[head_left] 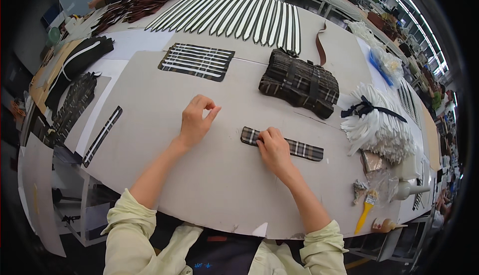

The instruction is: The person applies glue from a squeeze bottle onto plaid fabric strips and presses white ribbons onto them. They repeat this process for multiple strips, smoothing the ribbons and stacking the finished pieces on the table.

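Note:
A dark plaid fabric strip (299, 149) lies flat on the grey work board (209, 185) in front of me. My right hand (273, 148) presses down on the strip's left part, fingers curled over it. My left hand (195, 120) hovers just left of the strip, lifted off the board, thumb and forefinger pinched together; whether anything thin is between them I cannot tell.
A bound stack of plaid strips (298, 82) sits behind the strip. White strips tied with a black band (379, 123) lie at the right. A yellow-handled brush (365, 210) and a glue bottle (386, 224) rest near the right edge. Strips with white backing (197, 60) lie farther back.

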A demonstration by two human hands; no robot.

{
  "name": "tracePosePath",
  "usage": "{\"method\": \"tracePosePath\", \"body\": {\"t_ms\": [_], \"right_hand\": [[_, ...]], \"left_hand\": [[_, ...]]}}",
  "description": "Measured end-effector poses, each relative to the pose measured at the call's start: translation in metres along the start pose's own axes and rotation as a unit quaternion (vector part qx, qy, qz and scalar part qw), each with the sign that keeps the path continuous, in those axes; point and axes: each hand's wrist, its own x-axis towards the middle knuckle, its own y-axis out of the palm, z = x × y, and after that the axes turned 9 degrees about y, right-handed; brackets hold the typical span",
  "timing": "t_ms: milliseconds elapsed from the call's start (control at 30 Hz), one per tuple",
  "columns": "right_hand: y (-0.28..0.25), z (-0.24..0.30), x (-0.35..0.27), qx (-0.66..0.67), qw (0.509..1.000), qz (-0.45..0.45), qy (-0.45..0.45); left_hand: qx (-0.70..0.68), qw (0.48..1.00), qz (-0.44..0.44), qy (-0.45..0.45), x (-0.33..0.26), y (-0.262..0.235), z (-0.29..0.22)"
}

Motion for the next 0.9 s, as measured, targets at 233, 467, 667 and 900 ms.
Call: {"method": "tracePosePath", "body": {"t_ms": [233,467,667,900], "right_hand": [[0.016,0.003,0.007,0.04,0.997,-0.053,0.033],[-0.029,-0.068,-0.019,0.72,0.636,-0.122,0.248],[-0.201,-0.074,-0.112,0.727,0.62,-0.283,0.088],[-0.139,-0.004,-0.144,0.409,0.895,-0.125,0.123]], "left_hand": [[0.003,0.994,0.063,0.094,-0.046,0.029,-0.07],[0.071,0.984,0.104,0.125,-0.063,0.055,-0.071],[0.095,0.989,0.026,0.11,-0.065,0.043,-0.101],[-0.369,0.916,0.079,-0.138,-0.071,0.058,-0.234]]}}
